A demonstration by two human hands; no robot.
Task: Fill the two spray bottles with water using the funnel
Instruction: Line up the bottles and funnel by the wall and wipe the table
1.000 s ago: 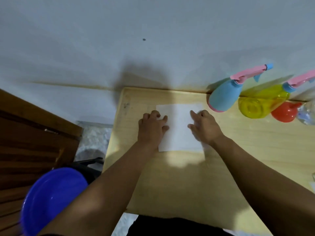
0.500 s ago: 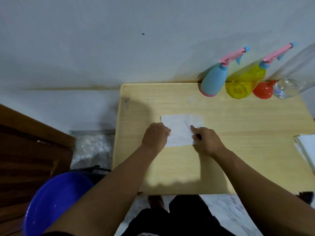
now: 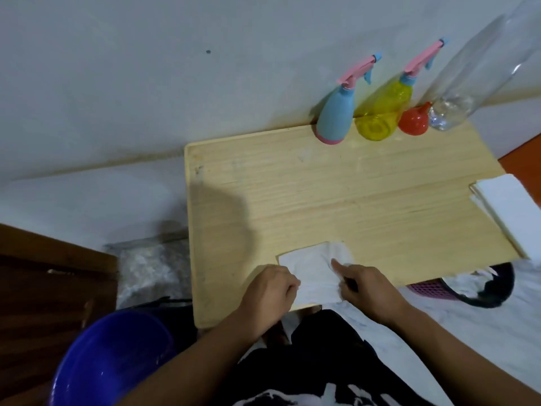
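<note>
The blue spray bottle (image 3: 335, 112), yellow spray bottle (image 3: 383, 112), red funnel (image 3: 413, 121) and a clear plastic bottle (image 3: 468, 83) stand at the wooden table's (image 3: 322, 194) far edge. Near, the curled left hand (image 3: 268, 294) and the right hand (image 3: 366, 288), forefinger extended, press a white tissue (image 3: 314, 268).

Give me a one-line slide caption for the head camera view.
Both hands, left and right, press a white tissue at the table's near edge; spray bottles untouched.
</note>
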